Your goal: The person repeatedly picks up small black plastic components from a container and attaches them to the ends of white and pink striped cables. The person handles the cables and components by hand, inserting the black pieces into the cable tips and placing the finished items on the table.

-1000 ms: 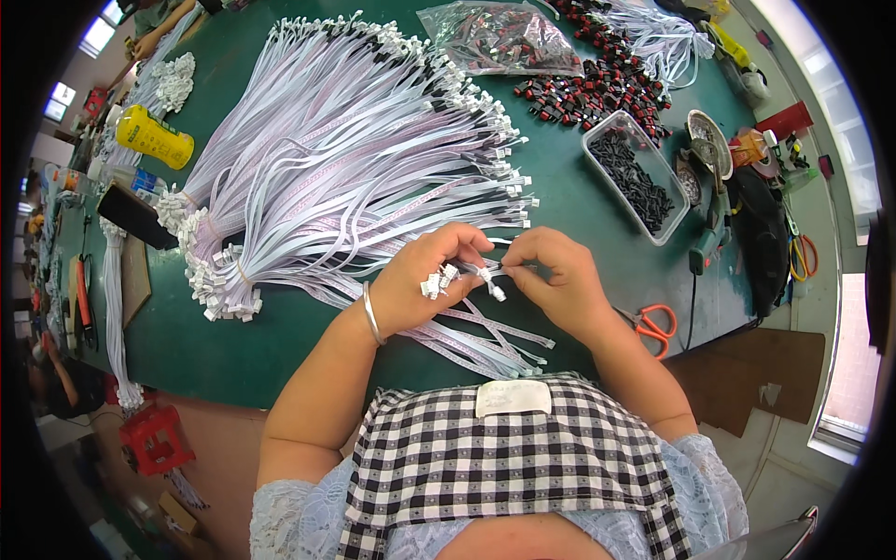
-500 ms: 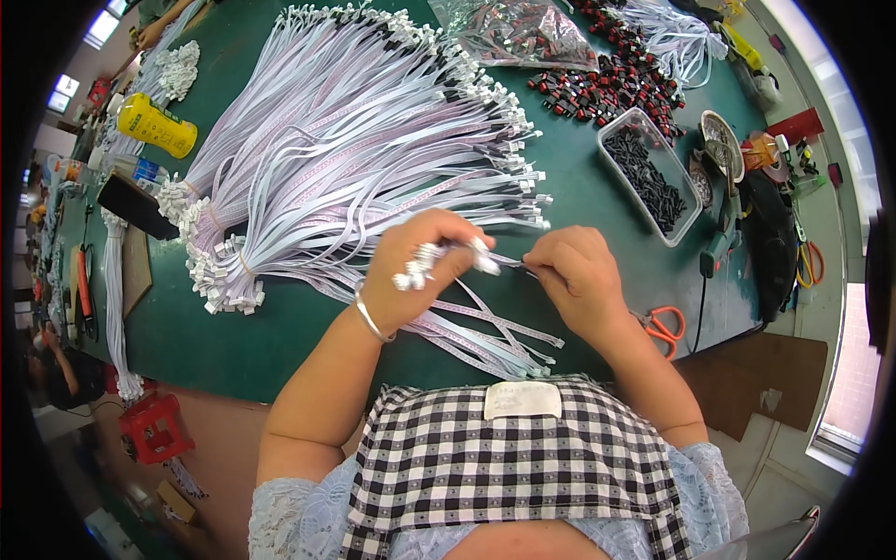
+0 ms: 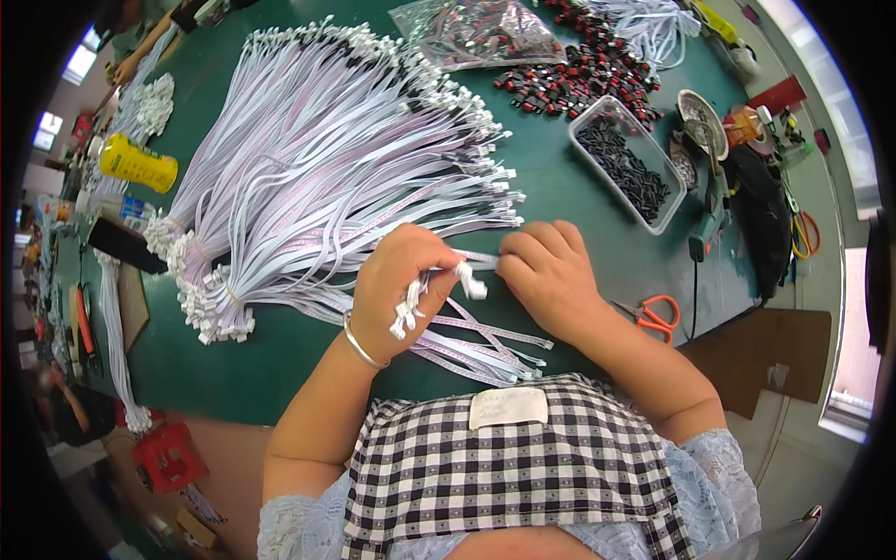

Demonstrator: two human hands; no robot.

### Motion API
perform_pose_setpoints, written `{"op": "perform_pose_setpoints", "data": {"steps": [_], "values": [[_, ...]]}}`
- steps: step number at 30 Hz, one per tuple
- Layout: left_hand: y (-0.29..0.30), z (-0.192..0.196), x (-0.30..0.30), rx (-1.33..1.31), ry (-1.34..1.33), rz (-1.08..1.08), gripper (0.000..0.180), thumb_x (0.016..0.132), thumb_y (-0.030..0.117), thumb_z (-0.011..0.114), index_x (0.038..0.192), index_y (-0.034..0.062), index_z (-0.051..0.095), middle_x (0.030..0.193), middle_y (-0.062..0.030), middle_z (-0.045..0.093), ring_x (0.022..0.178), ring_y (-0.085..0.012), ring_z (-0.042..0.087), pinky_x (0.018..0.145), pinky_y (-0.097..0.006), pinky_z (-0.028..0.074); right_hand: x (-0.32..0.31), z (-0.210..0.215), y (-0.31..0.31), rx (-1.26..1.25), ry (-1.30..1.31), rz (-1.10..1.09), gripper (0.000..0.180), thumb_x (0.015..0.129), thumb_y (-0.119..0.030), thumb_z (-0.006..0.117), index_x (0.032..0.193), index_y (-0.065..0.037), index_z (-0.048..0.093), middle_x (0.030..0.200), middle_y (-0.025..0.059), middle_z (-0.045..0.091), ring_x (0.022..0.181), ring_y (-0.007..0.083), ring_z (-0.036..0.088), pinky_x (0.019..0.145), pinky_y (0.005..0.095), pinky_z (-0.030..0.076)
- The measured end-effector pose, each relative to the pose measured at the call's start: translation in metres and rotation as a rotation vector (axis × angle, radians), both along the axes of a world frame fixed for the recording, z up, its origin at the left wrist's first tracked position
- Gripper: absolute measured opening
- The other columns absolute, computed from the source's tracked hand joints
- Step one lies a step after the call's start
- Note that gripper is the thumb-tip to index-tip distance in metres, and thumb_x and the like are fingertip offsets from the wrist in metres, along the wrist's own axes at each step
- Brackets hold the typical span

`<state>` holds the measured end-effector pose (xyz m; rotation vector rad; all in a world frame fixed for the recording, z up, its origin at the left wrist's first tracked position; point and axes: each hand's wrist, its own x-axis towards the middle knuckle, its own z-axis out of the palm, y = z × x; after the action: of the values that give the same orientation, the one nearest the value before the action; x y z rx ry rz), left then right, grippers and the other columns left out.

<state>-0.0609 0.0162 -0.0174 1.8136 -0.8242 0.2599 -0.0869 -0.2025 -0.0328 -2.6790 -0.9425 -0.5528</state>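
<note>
My left hand [image 3: 399,285] is closed around several flat cables, whose white connectors [image 3: 408,308] poke out between its fingers and below them. From that hand a flat white cable [image 3: 481,259] runs across to my right hand [image 3: 551,277], which pinches its far end. The fingertips hide what is at that end. Just under both hands, loose flat cables [image 3: 476,359] with pinkish stripes lie on the green table [image 3: 317,383]. Behind my left hand a large fanned bundle of flat cables [image 3: 317,168] spreads out, with white connectors at both ends.
To the right are a clear plastic box [image 3: 674,201] of small black tubes, orange-handled scissors [image 3: 659,315] and a green tool [image 3: 702,243] with a cord. Farther back lie red-and-black parts [image 3: 597,79] and a clear bag [image 3: 476,37]. A yellow bottle [image 3: 138,163] stands left.
My right hand has come slightly left, and its fingers are bunched closer on the cable's end. The connectors in my left hand have shifted and hang lower. The whole view has turned slightly.
</note>
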Motion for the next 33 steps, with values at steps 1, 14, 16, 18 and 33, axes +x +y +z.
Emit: {"op": "perform_pose_setpoints", "data": {"steps": [1,14,16,18,33], "values": [[-0.002,0.000,-0.002,-0.005,-0.004,-0.003,0.017,0.077,0.000,0.065,0.092,0.0049,0.060,0.085,-0.0101,0.060,0.075,-0.0249,0.059,0.067,-0.032,0.046,0.007,0.000,-0.001,-0.018,-0.017,-0.018,0.010,0.070,-0.016,0.057,0.079,-0.012,0.055,0.088,0.0008,0.054,0.087,0.0186,0.052,0.079,0.0347,0.039],[-0.018,-0.003,-0.012,0.120,0.077,-0.039,0.022,0.071,-0.006,0.065,0.089,0.0036,0.058,0.074,-0.0093,0.058,0.058,-0.0195,0.054,0.053,-0.027,0.044,0.030,-0.002,-0.008,0.074,0.012,-0.001,0.011,0.071,-0.017,0.061,0.081,-0.011,0.059,0.091,0.0018,0.055,0.090,0.0210,0.052,0.080,0.0352,0.040],[-0.018,-0.004,-0.012,0.100,0.098,-0.045,0.022,0.071,-0.007,0.065,0.089,0.0033,0.058,0.074,-0.0088,0.058,0.058,-0.0183,0.054,0.052,-0.026,0.043,0.024,0.007,-0.012,0.119,0.018,0.016,0.014,0.070,-0.019,0.065,0.081,-0.012,0.060,0.093,0.0016,0.056,0.090,0.0211,0.053,0.080,0.0358,0.040],[-0.017,-0.007,-0.012,0.075,0.112,-0.073,0.023,0.071,-0.007,0.065,0.090,0.0030,0.058,0.075,-0.0085,0.059,0.059,-0.0179,0.055,0.052,-0.026,0.044,0.027,0.023,-0.028,0.093,-0.037,-0.054,0.018,0.069,-0.022,0.071,0.080,-0.011,0.061,0.094,0.0004,0.058,0.092,0.0213,0.054,0.081,0.0384,0.041],[-0.009,-0.004,-0.012,0.015,0.552,-0.028,0.010,0.084,0.012,0.064,0.089,0.0031,0.061,0.081,-0.0038,0.061,0.070,-0.0101,0.053,0.064,-0.024,0.043,0.080,0.023,-0.137,-0.090,0.474,-0.566,0.021,0.079,-0.013,0.065,0.099,-0.006,0.065,0.093,0.0136,0.061,0.095,0.0334,0.058,0.081,0.0413,0.046]]}}
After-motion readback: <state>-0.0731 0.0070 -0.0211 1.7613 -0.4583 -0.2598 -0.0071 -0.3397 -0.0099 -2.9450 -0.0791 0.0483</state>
